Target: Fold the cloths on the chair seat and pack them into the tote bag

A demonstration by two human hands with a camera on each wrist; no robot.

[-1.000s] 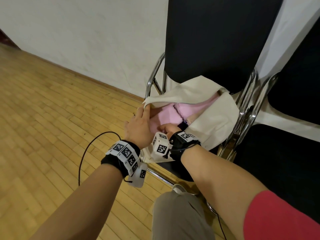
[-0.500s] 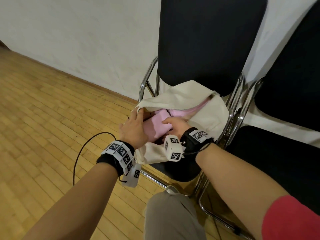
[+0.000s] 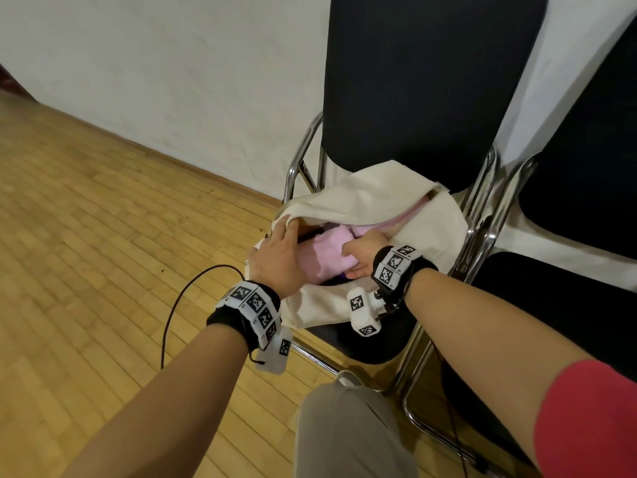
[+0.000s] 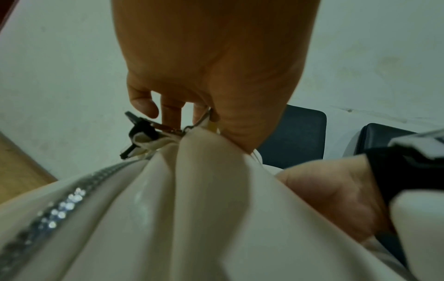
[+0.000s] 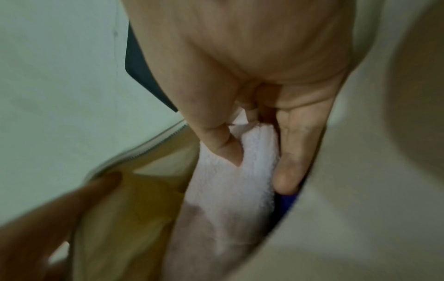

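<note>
A cream tote bag (image 3: 379, 198) lies on the black chair seat (image 3: 375, 345) with its zipped mouth pulled open. My left hand (image 3: 275, 257) grips the bag's left rim, thumb pressed into the fabric (image 4: 204, 199) near the zipper (image 4: 60, 205) and a metal ring. Inside the mouth, my right hand (image 3: 362, 250) pinches a folded pink cloth (image 3: 324, 257) between thumb and fingers (image 5: 286, 180). The cloth (image 5: 228, 190) stands edge-up in the bag, with something dark blue (image 5: 288, 199) under it. More pink fabric (image 3: 410, 215) shows deeper in the bag.
The chair's tall black back (image 3: 431, 81) rises behind the bag, chrome tubes (image 3: 300, 160) at its sides. A second black chair (image 3: 568, 305) stands close on the right. A black cable (image 3: 182, 298) loops over the wooden floor. My knee (image 3: 348, 432) is below the seat.
My right hand has moved from the bag's front edge up onto the pink cloth and into the bag's mouth. The left hand has stayed on the bag's left rim.
</note>
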